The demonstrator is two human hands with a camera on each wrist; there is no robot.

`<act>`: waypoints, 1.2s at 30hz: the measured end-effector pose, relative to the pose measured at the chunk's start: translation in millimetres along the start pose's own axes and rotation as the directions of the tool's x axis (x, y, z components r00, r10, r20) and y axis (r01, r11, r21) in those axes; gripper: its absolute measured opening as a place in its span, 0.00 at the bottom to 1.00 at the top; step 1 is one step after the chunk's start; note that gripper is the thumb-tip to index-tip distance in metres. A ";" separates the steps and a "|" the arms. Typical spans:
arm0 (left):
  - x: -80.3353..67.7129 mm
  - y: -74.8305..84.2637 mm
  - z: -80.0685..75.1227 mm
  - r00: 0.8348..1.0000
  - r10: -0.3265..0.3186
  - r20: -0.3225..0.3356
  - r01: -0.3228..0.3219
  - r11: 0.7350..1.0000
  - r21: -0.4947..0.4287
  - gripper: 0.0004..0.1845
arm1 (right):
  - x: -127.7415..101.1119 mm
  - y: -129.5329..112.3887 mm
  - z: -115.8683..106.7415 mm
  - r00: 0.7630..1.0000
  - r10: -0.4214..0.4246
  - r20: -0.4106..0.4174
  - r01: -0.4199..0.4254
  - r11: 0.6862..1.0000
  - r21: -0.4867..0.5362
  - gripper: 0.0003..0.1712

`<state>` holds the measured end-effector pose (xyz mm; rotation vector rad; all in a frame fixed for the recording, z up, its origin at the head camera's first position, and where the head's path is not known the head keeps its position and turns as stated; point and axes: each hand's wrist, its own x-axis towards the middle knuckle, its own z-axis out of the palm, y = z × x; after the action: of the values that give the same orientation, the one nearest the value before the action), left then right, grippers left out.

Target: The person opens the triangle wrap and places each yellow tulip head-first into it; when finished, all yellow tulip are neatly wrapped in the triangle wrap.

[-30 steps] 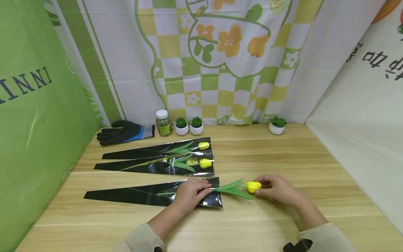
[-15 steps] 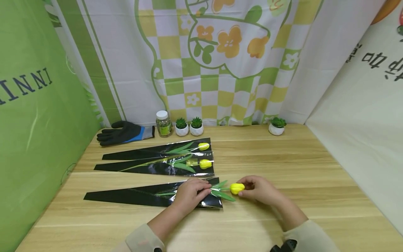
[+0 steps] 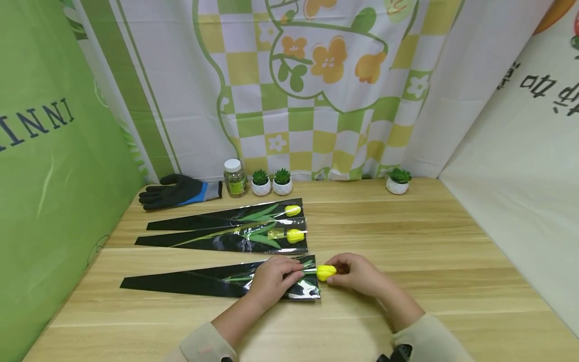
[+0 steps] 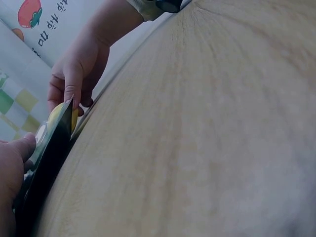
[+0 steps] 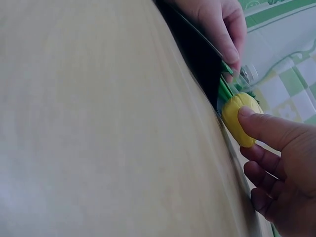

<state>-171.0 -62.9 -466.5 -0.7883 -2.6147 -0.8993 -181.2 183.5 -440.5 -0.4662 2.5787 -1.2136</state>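
Note:
A yellow artificial tulip lies with its stem and leaves inside a black, clear-fronted flower sleeve; its bloom sits right at the sleeve's wide mouth. My right hand pinches the bloom between thumb and fingers, which the right wrist view shows close up on the yellow bloom. Over the sleeve's wide end, my left hand pinches the clear film near the mouth with thumb and forefinger. That hand hides the middle of the stem. In the left wrist view, the sleeve's dark edge is tilted up from the table.
Behind lie two more sleeves holding yellow tulips. Along the back edge are a black and blue glove, a white-capped jar and small potted succulents. Cloth screens surround the wooden table.
My right hand has moved left with the tulip, sliding its leaves into the sleeve until the bloom reaches the mouth. The left hand has stayed in place on the sleeve.

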 end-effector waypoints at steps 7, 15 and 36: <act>-0.2 1.2 -1.8 1.000 -0.013 -0.008 0.013 1.000 -0.014 0.10 | 3.7 -2.9 9.7 0.999 -0.028 -0.032 0.028 0.999 -0.020 0.17; -0.1 0.9 -2.1 1.000 -0.013 -0.023 0.013 0.999 -0.033 0.10 | 6.5 -6.2 17.6 0.996 -0.069 -0.047 0.068 0.997 -0.029 0.17; 0.0 1.1 -1.4 0.998 0.014 -0.061 -0.016 0.999 -0.032 0.09 | 12.6 -13.9 27.6 0.999 -0.036 -0.001 0.036 0.999 -0.015 0.12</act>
<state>-170.4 -63.1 -464.8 -0.7759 -2.5443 -0.9491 -180.3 150.9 -447.9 -0.5169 2.5924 -1.2078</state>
